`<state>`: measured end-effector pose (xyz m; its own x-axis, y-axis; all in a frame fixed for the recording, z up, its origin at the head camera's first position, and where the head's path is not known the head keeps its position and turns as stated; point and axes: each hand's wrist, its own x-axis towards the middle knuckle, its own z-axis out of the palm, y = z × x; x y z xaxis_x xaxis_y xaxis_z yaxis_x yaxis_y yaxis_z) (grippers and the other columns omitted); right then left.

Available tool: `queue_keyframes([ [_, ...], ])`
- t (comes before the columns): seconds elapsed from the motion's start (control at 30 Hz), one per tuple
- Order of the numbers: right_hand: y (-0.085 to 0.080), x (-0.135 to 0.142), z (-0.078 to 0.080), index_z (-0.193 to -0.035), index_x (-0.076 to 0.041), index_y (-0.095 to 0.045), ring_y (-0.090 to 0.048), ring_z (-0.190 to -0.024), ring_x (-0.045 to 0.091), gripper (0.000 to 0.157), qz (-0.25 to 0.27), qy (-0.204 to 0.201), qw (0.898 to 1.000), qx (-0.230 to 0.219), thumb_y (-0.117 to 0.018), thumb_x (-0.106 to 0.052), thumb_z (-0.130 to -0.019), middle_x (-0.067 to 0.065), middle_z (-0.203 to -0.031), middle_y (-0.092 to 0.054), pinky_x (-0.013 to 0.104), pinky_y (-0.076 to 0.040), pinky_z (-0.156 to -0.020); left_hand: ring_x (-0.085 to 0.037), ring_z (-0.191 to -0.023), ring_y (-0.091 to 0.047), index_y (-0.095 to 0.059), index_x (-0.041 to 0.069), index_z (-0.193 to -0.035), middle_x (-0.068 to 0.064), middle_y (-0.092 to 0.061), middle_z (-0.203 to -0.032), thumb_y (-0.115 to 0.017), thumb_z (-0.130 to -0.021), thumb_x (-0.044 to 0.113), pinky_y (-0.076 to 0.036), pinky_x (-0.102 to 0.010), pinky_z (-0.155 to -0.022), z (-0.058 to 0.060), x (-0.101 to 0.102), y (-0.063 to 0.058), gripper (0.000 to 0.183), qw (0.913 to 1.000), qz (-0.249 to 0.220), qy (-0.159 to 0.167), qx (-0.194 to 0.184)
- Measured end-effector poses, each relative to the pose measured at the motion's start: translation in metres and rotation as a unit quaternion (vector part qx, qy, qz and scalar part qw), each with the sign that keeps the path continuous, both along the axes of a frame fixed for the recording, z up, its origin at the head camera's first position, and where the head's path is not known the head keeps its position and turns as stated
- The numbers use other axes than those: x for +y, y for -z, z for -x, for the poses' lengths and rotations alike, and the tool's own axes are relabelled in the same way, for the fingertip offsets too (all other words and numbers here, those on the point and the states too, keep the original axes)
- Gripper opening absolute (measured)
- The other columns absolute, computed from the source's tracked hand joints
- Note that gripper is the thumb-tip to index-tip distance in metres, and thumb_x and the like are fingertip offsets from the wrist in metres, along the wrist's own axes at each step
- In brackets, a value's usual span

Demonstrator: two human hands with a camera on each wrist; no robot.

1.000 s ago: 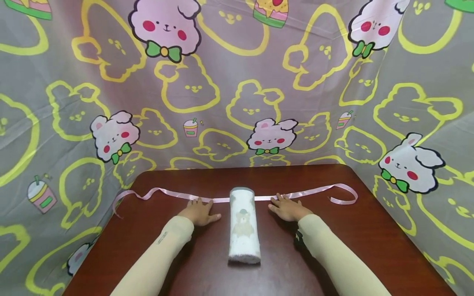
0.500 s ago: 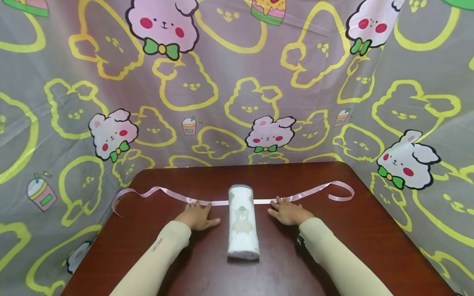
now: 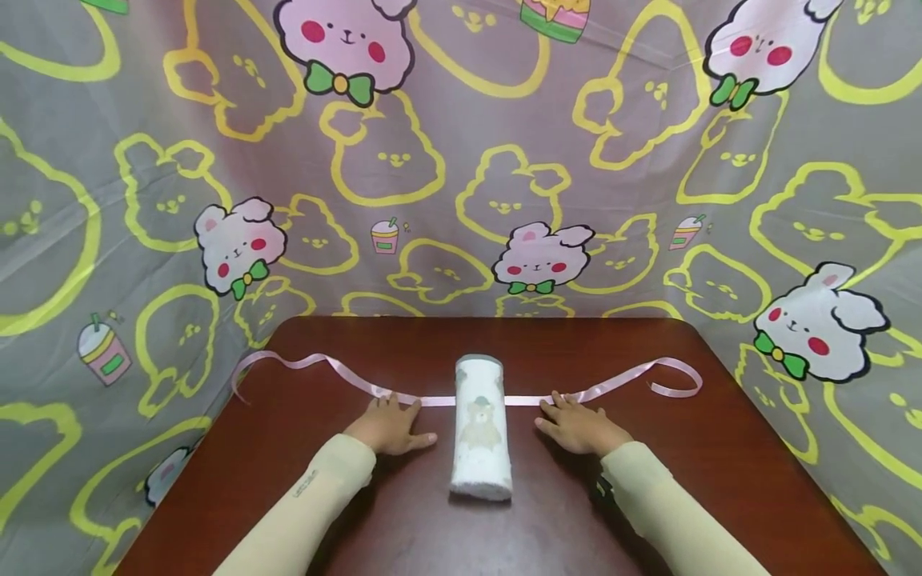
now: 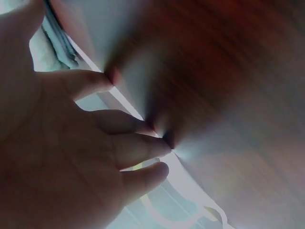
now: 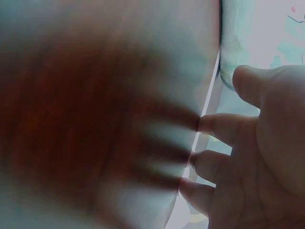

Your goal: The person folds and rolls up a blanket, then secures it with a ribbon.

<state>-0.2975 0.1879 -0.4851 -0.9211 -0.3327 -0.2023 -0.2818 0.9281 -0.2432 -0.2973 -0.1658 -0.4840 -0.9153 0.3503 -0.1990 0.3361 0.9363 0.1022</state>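
A rolled white towel (image 3: 481, 460) with a bear print lies lengthwise in the middle of the table. A pink satin ribbon (image 3: 520, 401) runs crosswise beneath its far part and out to both sides. Left of the roll, my left hand (image 3: 389, 426) lies palm down, fingers spread, fingertips pressing the ribbon. On the other side my right hand (image 3: 582, 424) does the same with its fingertips. Both wrist views show the fingertips (image 4: 164, 143) in a line along the ribbon's pale strip. The towel's end (image 5: 232, 52) shows at the edge of the right wrist view.
The dark red-brown table (image 3: 591, 344) has rounded far corners. A grey curtain (image 3: 432, 192) with cartoon rabbits hangs behind it and along both sides. The ribbon's left end (image 3: 241, 384) reaches the table's left edge; its right end (image 3: 677, 392) curls back on the tabletop.
Both hands have slid slightly toward me with the ribbon under their fingertips. Its middle stretch now crosses farther down the towel roll, and its sides slant more. The head view has shifted a little.
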Motion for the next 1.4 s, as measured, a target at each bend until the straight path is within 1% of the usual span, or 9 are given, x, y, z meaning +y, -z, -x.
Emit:
queue_keyframes([
  [0.33, -0.003, 0.006, -0.008, -0.147, -0.01, -0.043, -0.024, -0.14, 0.042, 0.059, 0.011, -0.004, 1.0, 0.017, -0.038, -0.048, -0.102, 0.02, -0.154, -0.029, 0.081, -0.017, -0.091, -0.052, -0.132, -0.033, -0.043, 0.01, -0.147, -0.031, -0.036, -0.145, -0.052, -0.083, 0.074, -0.027, -0.06, -0.106, -0.006, 0.002, -0.012, 0.09, 1.0, 0.004, 0.005, -0.001],
  [0.6, 0.0, 0.009, -0.018, -0.146, -0.011, -0.044, -0.024, -0.14, 0.041, 0.058, 0.012, -0.007, 1.0, 0.024, -0.039, -0.048, -0.102, 0.018, -0.153, -0.032, 0.081, -0.017, -0.092, -0.05, -0.13, -0.036, -0.046, 0.009, -0.144, -0.032, -0.039, -0.142, -0.054, -0.083, 0.073, -0.028, -0.059, -0.105, -0.019, 0.001, -0.007, 0.089, 0.9996, 0.01, 0.019, 0.017],
  [0.8, -0.001, 0.009, -0.015, -0.145, -0.011, -0.046, -0.027, -0.14, 0.04, 0.058, 0.017, -0.009, 1.0, 0.023, -0.039, -0.049, -0.102, 0.018, -0.152, -0.033, 0.08, -0.016, -0.093, -0.048, -0.129, -0.039, -0.05, 0.009, -0.141, -0.031, -0.044, -0.138, -0.053, -0.085, 0.07, -0.029, -0.061, -0.103, -0.024, 0.001, -0.005, 0.083, 0.999, -0.002, 0.02, 0.041],
  [0.9, -0.003, 0.01, -0.01, -0.141, -0.013, -0.052, -0.034, -0.136, 0.039, 0.055, 0.01, -0.011, 0.999, 0.028, -0.043, -0.049, -0.1, 0.017, -0.149, -0.039, 0.078, -0.02, -0.093, -0.044, -0.126, -0.044, -0.056, 0.012, -0.137, -0.024, -0.053, -0.132, -0.053, -0.089, 0.065, -0.031, -0.062, -0.1, -0.021, -0.001, -0.006, 0.071, 0.9981, -0.018, 0.023, 0.054],
  [1.0, -0.007, 0.011, -0.003, -0.132, -0.015, -0.062, -0.047, -0.127, 0.038, 0.048, 0.001, -0.022, 0.998, 0.055, -0.051, -0.046, -0.098, 0.015, -0.14, -0.051, 0.071, -0.031, -0.087, -0.04, -0.12, -0.049, -0.062, 0.015, -0.131, -0.017, -0.06, -0.124, -0.053, -0.092, 0.059, -0.035, -0.063, -0.096, -0.014, -0.005, -0.01, 0.059, 0.9969, -0.034, 0.029, 0.065],
  [1.13, -0.013, 0.013, 0.009, -0.108, -0.017, -0.074, -0.06, -0.106, 0.032, 0.027, 0.008, -0.04, 0.993, 0.108, -0.062, -0.036, -0.093, 0.006, -0.114, -0.067, 0.056, -0.036, -0.074, -0.037, -0.109, -0.055, -0.065, 0.019, -0.124, -0.013, -0.062, -0.111, -0.054, -0.096, 0.051, -0.04, -0.061, -0.089, -0.003, -0.012, -0.014, 0.044, 0.9946, -0.061, 0.034, 0.077],
  [1.23, -0.013, 0.024, 0.02, -0.099, -0.017, -0.075, -0.062, -0.095, 0.027, 0.014, 0.035, -0.047, 0.989, 0.136, -0.068, -0.026, -0.09, -0.001, -0.098, -0.07, 0.048, -0.036, -0.071, -0.036, -0.103, -0.056, -0.062, 0.02, -0.125, -0.013, -0.059, -0.107, -0.058, -0.097, 0.038, -0.042, -0.057, -0.086, 0.004, -0.022, -0.013, 0.034, 0.9914, -0.087, 0.031, 0.093],
  [1.3, -0.013, 0.036, 0.025, -0.098, -0.014, -0.075, -0.063, -0.092, 0.026, 0.012, 0.059, -0.053, 0.986, 0.147, -0.072, -0.017, -0.086, -0.002, -0.093, -0.07, 0.048, -0.038, -0.072, -0.036, -0.1, -0.058, -0.061, 0.017, -0.127, -0.014, -0.058, -0.106, -0.062, -0.096, 0.028, -0.045, -0.055, -0.085, 0.008, -0.033, -0.013, 0.034, 0.9879, -0.105, 0.031, 0.109],
  [1.4, -0.01, 0.055, 0.031, -0.101, -0.008, -0.073, -0.063, -0.096, 0.029, 0.02, 0.078, -0.066, 0.983, 0.155, -0.073, -0.006, -0.082, 0.003, -0.097, -0.069, 0.051, -0.044, -0.08, -0.035, -0.097, -0.06, -0.061, 0.01, -0.127, -0.015, -0.059, -0.105, -0.065, -0.093, 0.015, -0.048, -0.051, -0.084, 0.016, -0.051, -0.011, 0.034, 0.983, -0.122, 0.037, 0.132],
])
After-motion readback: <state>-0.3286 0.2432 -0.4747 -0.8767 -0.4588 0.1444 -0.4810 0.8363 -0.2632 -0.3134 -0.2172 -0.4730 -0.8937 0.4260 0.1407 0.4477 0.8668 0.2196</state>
